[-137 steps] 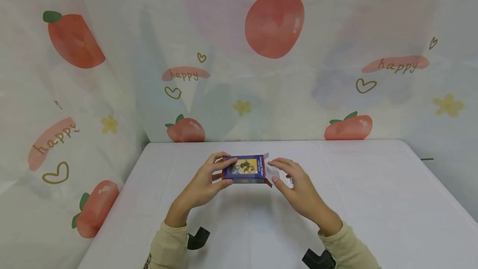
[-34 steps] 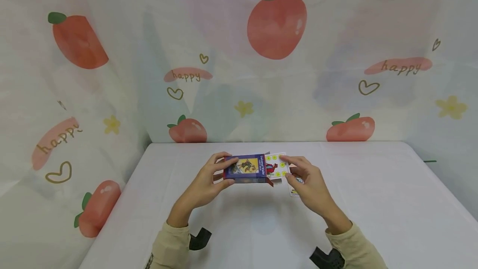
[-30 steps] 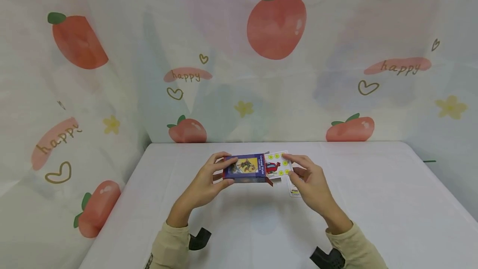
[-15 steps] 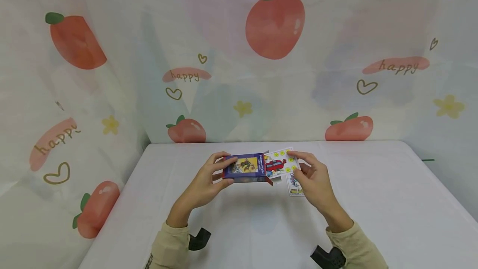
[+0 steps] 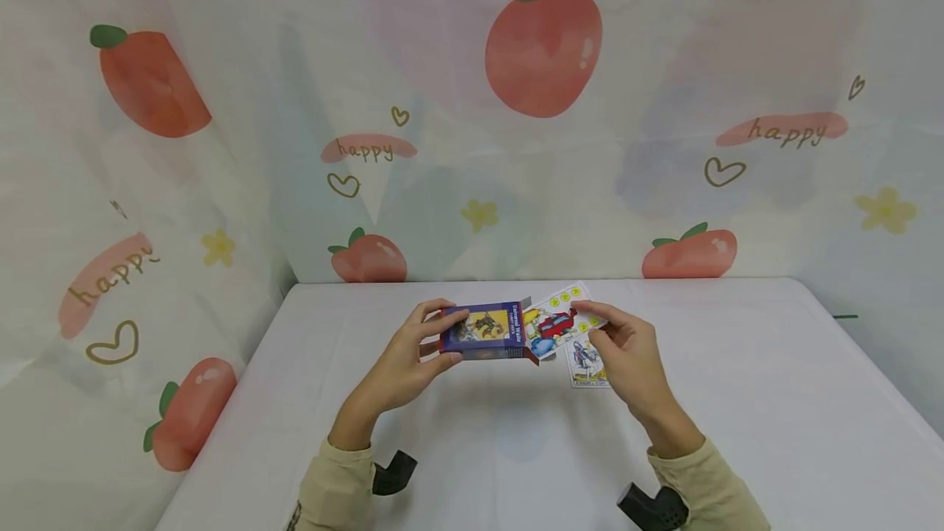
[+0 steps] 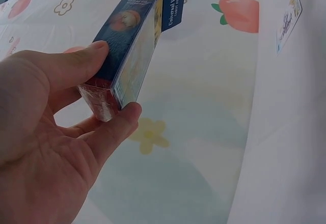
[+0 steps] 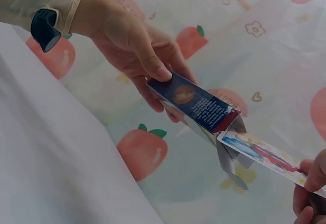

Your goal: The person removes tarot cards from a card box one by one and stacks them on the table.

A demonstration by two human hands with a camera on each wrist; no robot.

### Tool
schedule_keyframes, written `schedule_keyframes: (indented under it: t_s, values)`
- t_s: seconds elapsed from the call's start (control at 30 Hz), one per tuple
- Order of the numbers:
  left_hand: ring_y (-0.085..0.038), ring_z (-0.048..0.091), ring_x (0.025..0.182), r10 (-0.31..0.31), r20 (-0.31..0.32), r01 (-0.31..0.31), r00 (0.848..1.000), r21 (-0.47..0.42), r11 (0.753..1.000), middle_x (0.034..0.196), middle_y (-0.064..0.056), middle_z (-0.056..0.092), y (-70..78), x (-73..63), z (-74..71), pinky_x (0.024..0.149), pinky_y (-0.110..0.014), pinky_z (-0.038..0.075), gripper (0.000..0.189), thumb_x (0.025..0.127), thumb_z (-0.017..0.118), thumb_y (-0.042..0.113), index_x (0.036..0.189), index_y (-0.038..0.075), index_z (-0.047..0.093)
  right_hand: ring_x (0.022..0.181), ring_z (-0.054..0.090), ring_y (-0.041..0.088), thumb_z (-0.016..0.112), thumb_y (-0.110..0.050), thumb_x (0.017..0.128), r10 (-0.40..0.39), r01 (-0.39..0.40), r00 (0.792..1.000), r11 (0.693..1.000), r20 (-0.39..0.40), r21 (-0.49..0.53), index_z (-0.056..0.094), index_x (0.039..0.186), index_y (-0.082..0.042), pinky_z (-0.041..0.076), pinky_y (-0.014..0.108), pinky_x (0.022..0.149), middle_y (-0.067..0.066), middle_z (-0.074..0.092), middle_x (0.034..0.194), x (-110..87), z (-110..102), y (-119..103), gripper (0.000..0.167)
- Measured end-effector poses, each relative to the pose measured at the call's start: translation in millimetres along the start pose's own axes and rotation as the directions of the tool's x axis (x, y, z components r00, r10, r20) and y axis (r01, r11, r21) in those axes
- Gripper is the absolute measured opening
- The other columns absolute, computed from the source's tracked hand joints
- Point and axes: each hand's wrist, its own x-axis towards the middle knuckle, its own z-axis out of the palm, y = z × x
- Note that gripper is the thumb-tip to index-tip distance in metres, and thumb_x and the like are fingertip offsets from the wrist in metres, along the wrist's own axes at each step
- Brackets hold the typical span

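My left hand [image 5: 398, 367] grips a blue tarot card box [image 5: 479, 330], thumb on one narrow side and fingers across its face and back. The box is held on its side above the table, its open end to the right with the flaps [image 7: 230, 165] folded out. My right hand [image 5: 633, 351] pinches a tarot card [image 5: 555, 322] with yellow discs and a red-clad figure between thumb and fingers. That card tilts up to the right, its other end right at the box's mouth. Below it another tarot card [image 5: 584, 363] lies face up, partly hidden by my right hand.
A white cloth covers the table [image 5: 472, 449], which meets a fruit-printed backdrop [image 5: 542, 187] at the back and left. Black devices [image 5: 394, 472] are strapped at both wrists, by the beige sleeves [image 5: 339, 482].
The right hand, earlier apart from the box's mouth, has taken hold of the card and drawn it out rightward, turning it up at an angle. More of the lower card shows. The left hand stays put.
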Motion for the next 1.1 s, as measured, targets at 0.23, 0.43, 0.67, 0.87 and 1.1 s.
schedule_keyframes:
  t_s: [0.23, 0.43, 0.67, 0.87, 1.1]
  values:
    - [-0.035, 0.046, 0.139, -0.003, -0.005, 0.002, 1.000, -0.009, 1.000, 0.153, -0.009, 0.039, 0.1, 0.1, -1.5, 0.104, -0.056, 0.053, 0.056, 0.093, 0.072, 0.007, 0.146, 0.015, 0.056, 0.088, 0.059, 0.008, 0.052, 0.006, 0.099, -0.002, 0.003, 0.995, 1.000, -0.104, 0.014, 0.062, 0.133, 0.004, 0.058, 0.014, 0.071, 0.001, 0.058, 0.118, 1.4, -1, -2, 0.036]
    - [-0.036, 0.046, 0.140, -0.006, -0.013, 0.006, 1.000, -0.006, 1.000, 0.153, -0.009, 0.039, 0.5, -0.9, -3.2, 0.104, -0.057, 0.052, 0.056, 0.093, 0.072, 0.007, 0.146, 0.016, 0.056, 0.092, 0.069, -0.005, 0.051, 0.015, 0.094, -0.042, 0.056, 0.991, 0.992, -0.124, 0.117, 0.052, 0.140, 0.010, 0.055, 0.009, 0.085, 0.033, 0.048, 0.135, 4.3, -4, -3, 0.046]
    - [-0.035, 0.046, 0.139, -0.001, -0.016, 0.000, 1.000, -0.015, 1.000, 0.153, -0.009, 0.038, 0.6, -1.6, -5.7, 0.105, -0.057, 0.052, 0.056, 0.093, 0.071, 0.006, 0.146, 0.015, 0.055, 0.093, 0.067, -0.004, 0.051, 0.012, 0.098, -0.112, 0.112, 0.990, 0.994, -0.083, -0.005, 0.050, 0.143, 0.005, 0.060, 0.014, 0.074, 0.022, 0.052, 0.127, 6.0, -11, 2, 0.046]
    - [-0.036, 0.045, 0.140, 0.001, -0.021, -0.001, 1.000, -0.013, 1.000, 0.153, -0.009, 0.038, 0.8, -1.7, -6.5, 0.105, -0.058, 0.051, 0.056, 0.093, 0.071, 0.006, 0.147, 0.015, 0.055, 0.086, 0.065, -0.002, 0.056, 0.012, 0.096, -0.127, 0.123, 0.988, 0.991, -0.093, -0.044, 0.054, 0.140, 0.006, 0.058, 0.011, 0.074, 0.028, 0.059, 0.124, 10.8, -20, 11, 0.045]
    - [-0.035, 0.046, 0.139, -0.005, -0.024, 0.004, 1.000, -0.021, 1.000, 0.153, -0.009, 0.038, 0.8, -1.6, -6.5, 0.105, -0.057, 0.052, 0.056, 0.093, 0.071, 0.006, 0.146, 0.014, 0.055, 0.083, 0.065, -0.002, 0.064, 0.011, 0.092, -0.083, 0.074, 0.991, 0.993, -0.102, -0.089, 0.057, 0.136, 0.008, 0.057, 0.010, 0.072, 0.027, 0.060, 0.123, 14.0, -25, 20, 0.044]
